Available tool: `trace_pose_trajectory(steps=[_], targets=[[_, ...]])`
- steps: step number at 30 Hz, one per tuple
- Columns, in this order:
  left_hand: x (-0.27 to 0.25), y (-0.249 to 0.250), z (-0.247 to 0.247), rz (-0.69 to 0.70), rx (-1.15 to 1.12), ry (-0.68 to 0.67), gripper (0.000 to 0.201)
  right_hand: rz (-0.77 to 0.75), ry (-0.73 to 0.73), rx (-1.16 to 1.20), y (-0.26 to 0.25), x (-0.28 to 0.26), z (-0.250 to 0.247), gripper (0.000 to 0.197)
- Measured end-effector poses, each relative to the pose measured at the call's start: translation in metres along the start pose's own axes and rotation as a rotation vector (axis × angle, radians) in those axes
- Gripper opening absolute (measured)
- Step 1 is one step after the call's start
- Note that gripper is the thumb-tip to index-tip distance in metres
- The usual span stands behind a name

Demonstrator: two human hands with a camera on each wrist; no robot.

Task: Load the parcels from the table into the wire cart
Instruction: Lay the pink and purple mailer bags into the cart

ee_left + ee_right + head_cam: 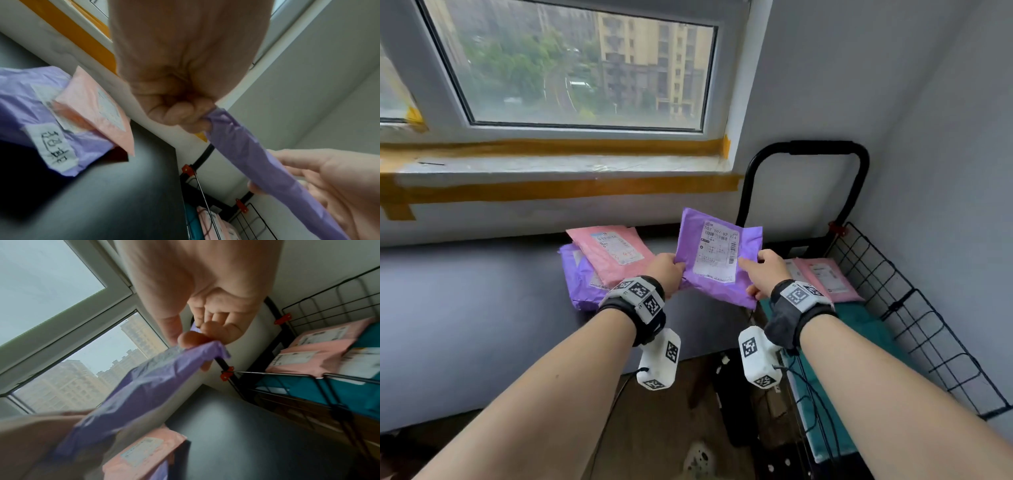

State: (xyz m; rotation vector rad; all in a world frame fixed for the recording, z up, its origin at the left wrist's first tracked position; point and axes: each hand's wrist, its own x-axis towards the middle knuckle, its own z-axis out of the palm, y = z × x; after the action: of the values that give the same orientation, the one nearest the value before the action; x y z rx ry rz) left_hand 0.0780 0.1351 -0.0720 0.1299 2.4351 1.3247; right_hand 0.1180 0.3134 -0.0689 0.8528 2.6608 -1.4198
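Observation:
Both hands hold a purple parcel [717, 253] with a white label in the air, over the table's right end. My left hand [667, 270] grips its left edge, fingers curled round the plastic [236, 141]. My right hand [763, 270] pinches its right edge [160, 378] between thumb and fingers. On the dark table [465, 308] a pink parcel [613, 253] lies on another purple parcel [582, 284]. The black wire cart [887, 294] stands to the right, with pink parcels [825, 277] lying on a teal one [866, 325] inside.
A window sill with orange tape [558, 188] runs behind the table. The cart's black handle [808, 150] rises against the grey wall. Wooden floor and dark objects [732, 404] show below, between the table and the cart.

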Motion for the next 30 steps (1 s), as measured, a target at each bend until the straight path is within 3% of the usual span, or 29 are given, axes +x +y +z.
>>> trace_pose_trajectory(steps=[2,6,14,19,21,24,27,30], targets=[[-0.004,0.003,0.011,0.028,0.0,0.002,0.026,0.001,-0.015,-0.011,0.013,-0.008,-0.009,0.016],[-0.013,0.011,0.028,0.013,-0.077,-0.16,0.021,0.043,0.04,0.015,0.032,-0.017,-0.029,0.026],[-0.013,0.045,0.084,-0.005,0.08,-0.275,0.019,0.093,0.114,-0.03,0.07,-0.01,-0.077,0.025],[-0.003,0.066,0.129,-0.081,0.093,-0.416,0.02,0.106,0.118,-0.094,0.104,0.002,-0.11,0.022],[0.008,0.072,0.154,-0.071,0.11,-0.417,0.016,0.103,0.099,-0.117,0.12,0.011,-0.124,0.023],[0.029,0.084,0.197,-0.076,0.049,-0.313,0.009,0.107,0.079,-0.109,0.151,0.036,-0.149,0.021],[0.052,0.098,0.243,-0.114,0.07,-0.203,0.023,0.12,0.052,-0.12,0.183,0.068,-0.177,0.016],[0.074,0.113,0.291,-0.163,0.143,-0.196,0.021,0.139,-0.016,-0.165,0.212,0.102,-0.208,0.017]])
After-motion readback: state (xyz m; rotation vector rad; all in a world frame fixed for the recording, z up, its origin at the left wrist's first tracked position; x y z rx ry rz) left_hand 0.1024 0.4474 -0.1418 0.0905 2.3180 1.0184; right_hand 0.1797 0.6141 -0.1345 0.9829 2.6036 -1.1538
